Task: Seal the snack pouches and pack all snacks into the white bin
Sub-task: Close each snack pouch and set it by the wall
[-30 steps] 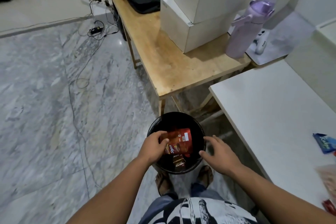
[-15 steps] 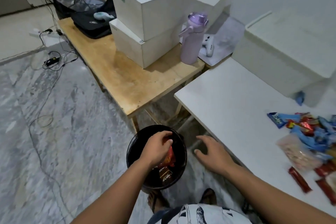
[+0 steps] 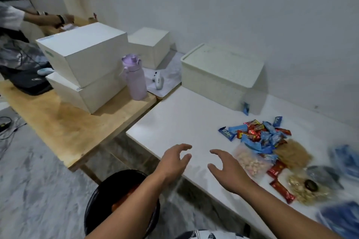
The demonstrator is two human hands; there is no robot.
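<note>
On the white table [image 3: 174, 122], right half: a heap of snacks [image 3: 260, 137] in blue and red wrappers, touching and overlapping. Just beside it, nearer the person: a clear pouch of pale pieces [image 3: 250, 161], a pouch of brown strands [image 3: 293, 153], a pouch of nuts [image 3: 307, 188] and two red bars [image 3: 281, 190]. Blue packets at the far right edge are blurred.

At the back of the table, against the wall: the white bin [image 3: 219, 75], lid on, with one blue wrapper [image 3: 246, 108] at its base.

Above the table's near edge: left hand [image 3: 172, 163] and right hand [image 3: 227, 170], both holding nothing, fingers apart and loosely curved, a gap between them.

On the floor, below the left forearm: black bucket [image 3: 93, 209], contents mostly hidden.

On the adjoining wooden table [image 3: 64, 126]: stacked white boxes [image 3: 83, 72], lilac bottle [image 3: 135, 77], black bag [image 3: 31, 83].
</note>
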